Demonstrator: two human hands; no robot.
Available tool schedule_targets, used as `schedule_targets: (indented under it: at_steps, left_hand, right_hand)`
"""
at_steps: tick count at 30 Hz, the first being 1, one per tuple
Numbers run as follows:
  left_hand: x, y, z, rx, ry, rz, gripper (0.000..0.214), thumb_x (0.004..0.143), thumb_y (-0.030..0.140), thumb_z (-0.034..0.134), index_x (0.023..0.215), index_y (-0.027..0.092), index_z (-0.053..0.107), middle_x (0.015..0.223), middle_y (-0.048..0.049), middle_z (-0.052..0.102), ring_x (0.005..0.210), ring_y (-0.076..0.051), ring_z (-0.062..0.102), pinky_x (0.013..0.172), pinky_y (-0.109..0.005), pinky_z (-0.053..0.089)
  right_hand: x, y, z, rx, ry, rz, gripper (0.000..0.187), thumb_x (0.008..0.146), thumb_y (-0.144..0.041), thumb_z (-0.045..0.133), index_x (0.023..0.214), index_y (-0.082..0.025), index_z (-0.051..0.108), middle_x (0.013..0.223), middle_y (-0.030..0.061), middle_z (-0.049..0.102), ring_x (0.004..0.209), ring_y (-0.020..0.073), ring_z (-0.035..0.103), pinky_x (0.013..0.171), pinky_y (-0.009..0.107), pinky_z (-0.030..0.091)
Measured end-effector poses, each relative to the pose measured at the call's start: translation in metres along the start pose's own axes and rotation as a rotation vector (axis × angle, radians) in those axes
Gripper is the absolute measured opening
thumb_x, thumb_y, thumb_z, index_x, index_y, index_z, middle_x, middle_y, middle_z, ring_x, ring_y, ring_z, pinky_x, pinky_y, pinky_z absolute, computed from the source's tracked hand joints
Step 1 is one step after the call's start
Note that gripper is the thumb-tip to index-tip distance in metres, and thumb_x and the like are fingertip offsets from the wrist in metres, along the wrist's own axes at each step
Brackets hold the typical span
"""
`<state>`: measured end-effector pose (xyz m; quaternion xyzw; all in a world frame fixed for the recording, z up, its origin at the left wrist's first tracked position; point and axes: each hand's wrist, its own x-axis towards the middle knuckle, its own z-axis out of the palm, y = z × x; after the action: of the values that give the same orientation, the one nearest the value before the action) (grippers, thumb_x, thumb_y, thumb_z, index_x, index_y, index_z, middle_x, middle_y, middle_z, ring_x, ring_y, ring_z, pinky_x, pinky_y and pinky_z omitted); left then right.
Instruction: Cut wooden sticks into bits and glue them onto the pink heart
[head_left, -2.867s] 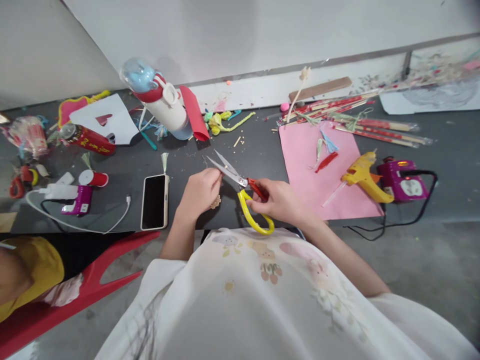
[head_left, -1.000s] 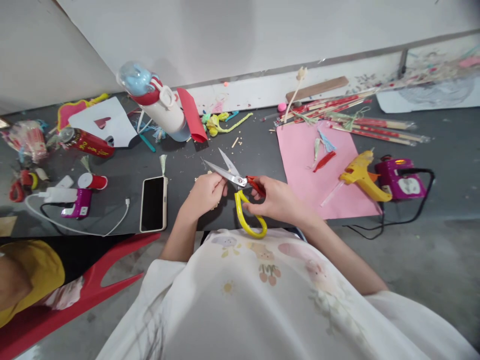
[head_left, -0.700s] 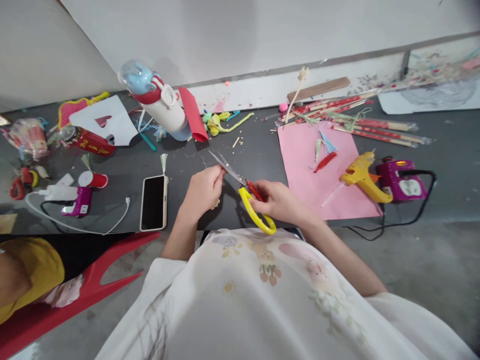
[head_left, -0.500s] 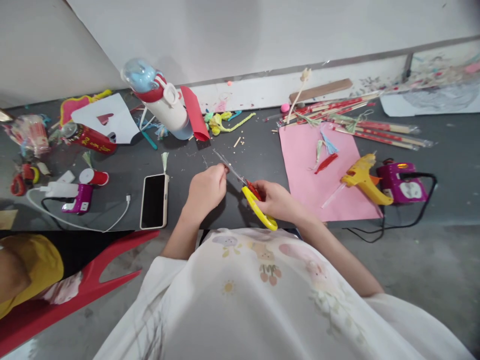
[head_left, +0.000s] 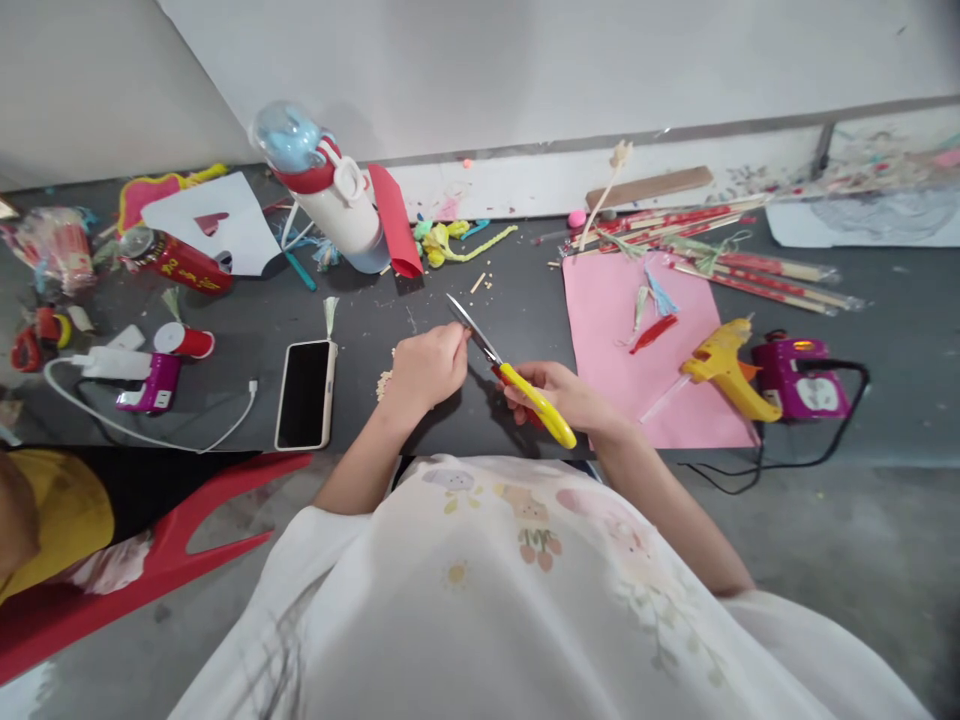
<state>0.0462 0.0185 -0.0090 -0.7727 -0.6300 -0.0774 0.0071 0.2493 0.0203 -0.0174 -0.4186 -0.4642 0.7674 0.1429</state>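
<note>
My right hand [head_left: 553, 392] grips a pair of scissors [head_left: 537, 403] with yellow and red handles. Their blades point up and to the left, away from me, and look nearly closed. My left hand [head_left: 433, 368] is closed, thumb and fingertips pinched beside the blades; what they hold is too small and hidden to name. A small heap of pale bits [head_left: 385, 384] shows partly from behind my left wrist. Farther back, a short pale stick piece [head_left: 478, 283] and crumbs lie on the dark table [head_left: 517, 310].
To the left are a phone [head_left: 306, 395], a red thread spool [head_left: 184, 341], a can [head_left: 176, 260] and a water bottle [head_left: 337, 205]. On the right, a yellow glue gun [head_left: 724, 365] rests partly on pink paper [head_left: 600, 330], near wrapped sticks [head_left: 757, 280] and a purple power block [head_left: 802, 375].
The scissors have turned and their blades have come together. My left hand has shifted slightly right, and the pale heap behind its wrist now shows. The whole view has moved a little.
</note>
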Motion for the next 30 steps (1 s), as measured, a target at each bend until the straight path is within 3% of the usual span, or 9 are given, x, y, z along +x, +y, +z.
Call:
schedule_targets:
  at_steps: [11,17,21,25,28,30]
  left_hand:
    - [0.005,-0.007,0.018,-0.103,0.126,0.056,0.034,0.095,0.030,0.035,0.078,0.018,0.061,0.069,-0.0058,0.067,0.062,-0.016,0.059,0.056,-0.030,0.027]
    - [0.008,-0.009,0.021,-0.116,0.108,0.070,0.036,0.096,0.031,0.032,0.077,0.018,0.060,0.071,-0.0066,0.066,0.065,-0.016,0.060,0.057,-0.029,0.029]
    - [0.007,-0.004,0.016,-0.136,0.058,0.009,0.035,0.095,0.030,0.033,0.076,0.018,0.059,0.073,-0.0066,0.066,0.065,-0.016,0.059,0.058,-0.029,0.029]
    - [0.004,0.000,0.008,-0.299,0.017,-0.078,0.033,0.094,0.030,0.035,0.074,0.018,0.058,0.068,-0.0043,0.063,0.063,-0.015,0.056,0.059,-0.028,0.032]
    - [0.000,-0.001,0.002,-0.434,0.046,-0.115,0.031,0.093,0.031,0.037,0.073,0.018,0.058,0.065,-0.0029,0.062,0.060,-0.014,0.055,0.059,-0.026,0.034]
    - [-0.003,-0.002,0.000,-0.501,0.084,-0.099,0.031,0.093,0.031,0.038,0.073,0.018,0.058,0.064,-0.0022,0.061,0.058,-0.013,0.054,0.059,-0.025,0.036]
  right_hand:
    - [0.001,-0.001,-0.008,0.035,-0.048,-0.013,0.043,0.068,-0.055,0.072,0.074,-0.018,0.052,0.068,-0.0022,0.055,0.053,0.0088,0.056,0.047,0.021,0.039]
    - [0.000,-0.004,-0.007,0.026,-0.045,-0.001,0.043,0.068,-0.056,0.071,0.073,-0.019,0.050,0.068,-0.0023,0.053,0.054,0.0094,0.053,0.048,0.023,0.039]
    - [0.002,-0.002,-0.002,-0.019,0.023,0.046,0.043,0.069,-0.059,0.066,0.077,-0.020,0.050,0.070,-0.0009,0.055,0.056,0.0110,0.054,0.048,0.023,0.038]
    - [0.001,0.001,0.003,-0.323,0.157,-0.042,0.037,0.074,-0.055,0.061,0.083,-0.020,0.053,0.071,-0.0001,0.057,0.059,0.0124,0.053,0.050,0.024,0.038]
    - [-0.004,-0.001,0.005,-0.636,0.316,-0.151,0.030,0.075,-0.049,0.061,0.080,-0.020,0.054,0.066,-0.0021,0.057,0.057,0.0116,0.048,0.051,0.025,0.034]
    - [-0.008,-0.005,0.006,-0.697,0.363,-0.186,0.028,0.075,-0.047,0.061,0.080,-0.020,0.053,0.066,-0.0027,0.057,0.056,0.0112,0.048,0.052,0.025,0.034]
